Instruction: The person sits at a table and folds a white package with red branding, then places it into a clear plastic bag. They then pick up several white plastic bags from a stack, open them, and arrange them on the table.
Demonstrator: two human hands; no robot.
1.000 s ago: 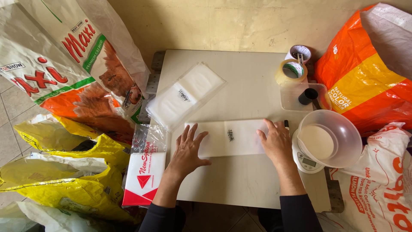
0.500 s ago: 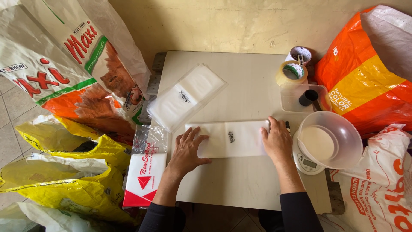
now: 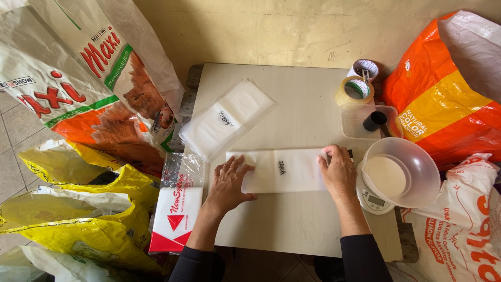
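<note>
A flat white plastic bag with a small dark mark lies across the middle of the white table. My left hand presses flat on its left end, fingers spread. My right hand rests palm down on its right end, fingers together. A stack of the same clear bags lies tilted at the table's left, beyond my left hand.
A clear bowl sits on a small scale right of my right hand. Two tape rolls and a clear tub stand at the back right. Large feed sacks crowd the left, an orange sack the right, and a red-white packet hangs off the left edge.
Both hands have slid a little to the right along the flat bag, and the bag has shifted with them. My right hand now sits closer to the bowl.
</note>
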